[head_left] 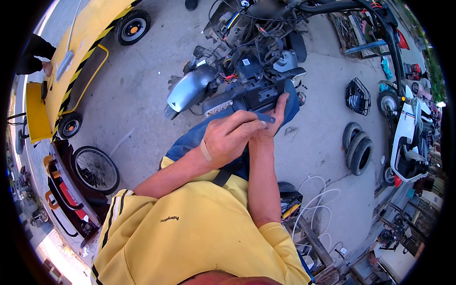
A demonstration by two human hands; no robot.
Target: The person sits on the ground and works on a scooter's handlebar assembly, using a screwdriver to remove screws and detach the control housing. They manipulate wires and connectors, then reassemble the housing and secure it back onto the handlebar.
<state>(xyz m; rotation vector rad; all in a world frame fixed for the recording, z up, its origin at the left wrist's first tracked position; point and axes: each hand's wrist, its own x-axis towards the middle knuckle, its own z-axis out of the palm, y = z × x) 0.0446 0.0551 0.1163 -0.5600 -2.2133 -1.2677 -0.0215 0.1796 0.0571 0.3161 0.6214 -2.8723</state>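
Note:
My left hand (pixel 232 135) is closed, its thumb and fingers pinching a thin dark flat strip (pixel 266 117) with a small hole near its end. Just right of it, my right hand (pixel 270 121) is at the near edge of a black plastic housing (pixel 261 96), thumb stretched up along its right end. The fingers of that hand are mostly hidden, seemingly gripping the housing's edge. A clear ribbed lamp (pixel 218 109) sits at the housing's left end. Beyond lie a silver-grey fender-like cover (pixel 189 90) and loose coloured wires (pixel 231 77).
A yellow cart (pixel 78 57) with a striped edge stands at left, near another person's hand (pixel 47 68). Below it is a spoked wheel (pixel 96 170). To the right are stacked tyres (pixel 358 149), a black wire basket (pixel 358 96) and a white scooter (pixel 403 137). White tubing (pixel 316 202) loops nearby.

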